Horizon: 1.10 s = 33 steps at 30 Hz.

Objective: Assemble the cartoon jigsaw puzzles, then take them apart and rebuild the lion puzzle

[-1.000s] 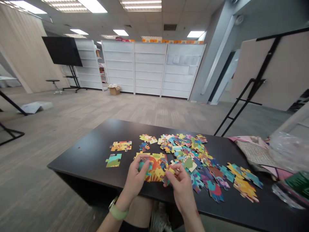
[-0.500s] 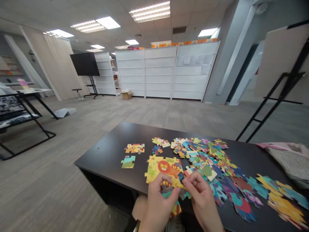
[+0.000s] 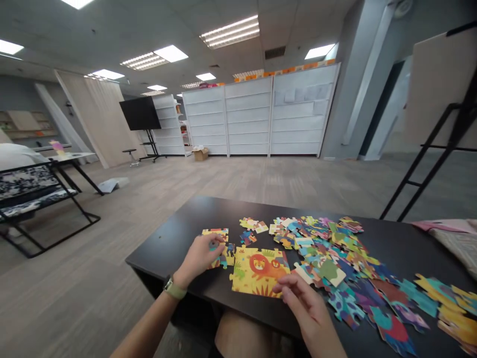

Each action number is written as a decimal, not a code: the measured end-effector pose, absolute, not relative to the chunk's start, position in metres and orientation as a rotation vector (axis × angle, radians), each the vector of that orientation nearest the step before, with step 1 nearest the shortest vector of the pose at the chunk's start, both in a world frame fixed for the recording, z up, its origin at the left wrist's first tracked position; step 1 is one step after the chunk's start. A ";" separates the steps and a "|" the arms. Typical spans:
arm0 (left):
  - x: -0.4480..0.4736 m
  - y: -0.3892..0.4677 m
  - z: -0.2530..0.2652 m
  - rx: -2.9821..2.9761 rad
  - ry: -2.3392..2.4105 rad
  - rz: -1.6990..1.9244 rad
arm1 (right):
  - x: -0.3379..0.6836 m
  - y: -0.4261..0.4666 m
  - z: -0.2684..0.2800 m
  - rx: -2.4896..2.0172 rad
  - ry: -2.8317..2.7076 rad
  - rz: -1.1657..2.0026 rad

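Note:
My left hand [image 3: 199, 256] is over the left group of jigsaw pieces, finger and thumb pinched around a puzzle piece [image 3: 228, 256] with yellow and dark blue on it. My fingers partly cover the pieces beneath them. A yellow joined puzzle section [image 3: 257, 273] showing a lion and cub lies flat in front of me. At its lower right corner is my right hand [image 3: 307, 306], fingers loosely bent and apart, with nothing visible in them. Whether those fingertips touch the section I cannot tell. A few joined pieces [image 3: 253, 224] lie just behind it.
A large heap of loose puzzle pieces [image 3: 331, 248] spreads over the right of the dark table [image 3: 179, 223]. A fabric bag [image 3: 452, 243] rests at the right edge. Beyond stand an easel [image 3: 436, 144], white shelving [image 3: 249, 119] and a chair [image 3: 30, 184].
My left hand has moved left from the lion section to the left-hand pieces, taking the pieces from the front edge. My right hand has stayed near the lion section's corner, its fingers looser.

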<state>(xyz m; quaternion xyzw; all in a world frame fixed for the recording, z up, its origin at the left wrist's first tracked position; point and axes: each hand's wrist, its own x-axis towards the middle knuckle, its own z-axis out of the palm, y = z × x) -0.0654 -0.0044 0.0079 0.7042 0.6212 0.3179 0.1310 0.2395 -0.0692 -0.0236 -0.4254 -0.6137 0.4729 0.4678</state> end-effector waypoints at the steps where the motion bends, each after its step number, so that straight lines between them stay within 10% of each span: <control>1: -0.064 -0.002 0.007 2.064 1.830 0.879 | 0.239 -0.069 -0.024 -1.042 -1.500 1.154; 25: -0.050 -0.007 0.025 2.551 1.532 0.362 | 0.235 -0.071 -0.018 -1.063 -1.500 1.018; 33: -0.043 0.000 0.043 2.633 1.443 0.226 | 0.215 -0.071 -0.022 -1.176 -2.206 0.491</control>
